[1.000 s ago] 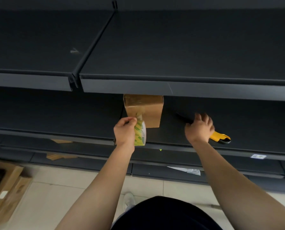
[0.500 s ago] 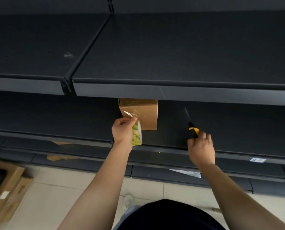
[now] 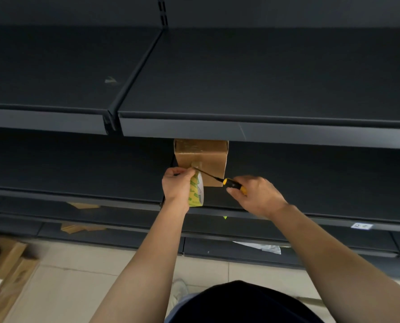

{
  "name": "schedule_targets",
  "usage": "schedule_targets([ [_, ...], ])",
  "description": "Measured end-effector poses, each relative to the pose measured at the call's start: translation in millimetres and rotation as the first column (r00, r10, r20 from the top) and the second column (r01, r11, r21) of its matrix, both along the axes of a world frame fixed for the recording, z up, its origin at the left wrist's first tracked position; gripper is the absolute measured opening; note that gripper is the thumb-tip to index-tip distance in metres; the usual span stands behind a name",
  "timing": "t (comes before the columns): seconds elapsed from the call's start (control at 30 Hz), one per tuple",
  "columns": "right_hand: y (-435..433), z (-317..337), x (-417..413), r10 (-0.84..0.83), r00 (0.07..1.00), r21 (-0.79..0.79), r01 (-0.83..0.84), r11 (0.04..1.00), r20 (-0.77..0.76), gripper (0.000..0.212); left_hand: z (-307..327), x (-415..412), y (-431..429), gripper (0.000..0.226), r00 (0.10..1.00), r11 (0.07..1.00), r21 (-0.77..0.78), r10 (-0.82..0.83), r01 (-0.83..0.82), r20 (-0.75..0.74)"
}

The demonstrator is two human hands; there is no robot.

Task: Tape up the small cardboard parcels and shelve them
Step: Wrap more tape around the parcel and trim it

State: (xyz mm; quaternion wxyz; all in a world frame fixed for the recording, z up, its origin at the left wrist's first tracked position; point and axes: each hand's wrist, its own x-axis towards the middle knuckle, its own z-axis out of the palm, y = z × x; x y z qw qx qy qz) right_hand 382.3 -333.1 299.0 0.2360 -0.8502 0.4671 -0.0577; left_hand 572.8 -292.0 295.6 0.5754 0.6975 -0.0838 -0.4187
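Note:
A small brown cardboard parcel (image 3: 211, 157) stands on the dark middle shelf (image 3: 77, 173), its top hidden under the shelf above. My left hand (image 3: 176, 185) grips a roll of clear tape with a green and yellow core (image 3: 196, 192) just in front of the parcel; a strip runs from the roll up to the parcel's front face. My right hand (image 3: 256, 194) holds a yellow-handled utility knife (image 3: 234, 184), and its thin blade reaches left across the parcel to the tape strip near my left thumb.
A dark upper shelf (image 3: 241, 131) overhangs the parcel. Lower shelves hold cardboard scraps (image 3: 82, 227) and a crumpled plastic sheet (image 3: 262, 247). Flattened cardboard boxes (image 3: 5, 271) lie on the tiled floor at the lower left. A white label (image 3: 361, 226) sticks to a shelf edge at right.
My right hand picked the knife up from the shelf at the right and brought it left, so the blade now meets the tape strip. The left hand stayed at the parcel with the roll.

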Motion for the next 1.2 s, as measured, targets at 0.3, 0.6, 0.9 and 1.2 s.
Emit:
schedule_targets([
  [0.3,-14.8,12.7,22.0,-0.115,0.990,0.132,0.125,0.983,-0.087,0.017,0.4,16.9,-6.4,0.018,0.996,0.995,0.063,-0.076,0.073,0.043],
  [0.6,-7.8,1.1,28.5,-0.227,0.974,0.241,0.225,0.944,-0.021,0.019,3.4,29.9,-15.7,0.022,0.899,0.961,0.201,-0.254,0.191,0.357],
  [0.9,-0.2,-6.6,33.3,-0.285,0.958,0.276,0.272,0.922,0.006,0.023,12.2,29.9,-16.1,0.028,0.783,0.927,0.296,-0.359,0.232,0.509],
  [1.2,12.4,-39.5,-6.5,-0.334,0.927,0.139,0.359,0.923,-0.171,0.028,1.1,49.7,-6.6,0.029,0.744,0.895,0.404,-0.400,0.190,0.535],
])
